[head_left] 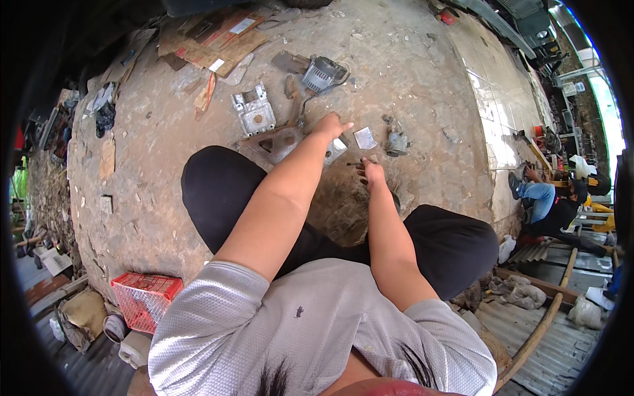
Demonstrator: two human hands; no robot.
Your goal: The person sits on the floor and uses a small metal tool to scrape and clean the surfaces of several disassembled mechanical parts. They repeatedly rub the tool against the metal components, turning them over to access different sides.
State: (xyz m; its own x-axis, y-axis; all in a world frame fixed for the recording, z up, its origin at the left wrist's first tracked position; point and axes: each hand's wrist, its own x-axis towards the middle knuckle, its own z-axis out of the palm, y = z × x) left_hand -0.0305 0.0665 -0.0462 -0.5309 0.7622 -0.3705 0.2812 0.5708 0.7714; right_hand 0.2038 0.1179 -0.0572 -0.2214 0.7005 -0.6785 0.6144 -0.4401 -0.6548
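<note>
My left hand [332,125] reaches over the floor above a rusty metal arm [281,143] and a silver metal plate [335,151]. Its thumb sticks out to the right, apart from the fingers, and nothing shows in it. Closer to me, my right hand [372,173] is closed round a thin dark piece [354,164], whose kind is too small to make out. Between and beyond the hands lies a small shiny square piece [365,138]. A cast metal housing [254,117] rests left of my left hand. A finned motor [323,74] with a dark cable lies farther off.
A small grey metal part [397,142] lies right of my hands. Flattened cardboard [214,43] is at the far left. A red and white plastic crate [146,300] stands near left. On the right, another person [551,204] sits low beyond pale floor tiles [489,105].
</note>
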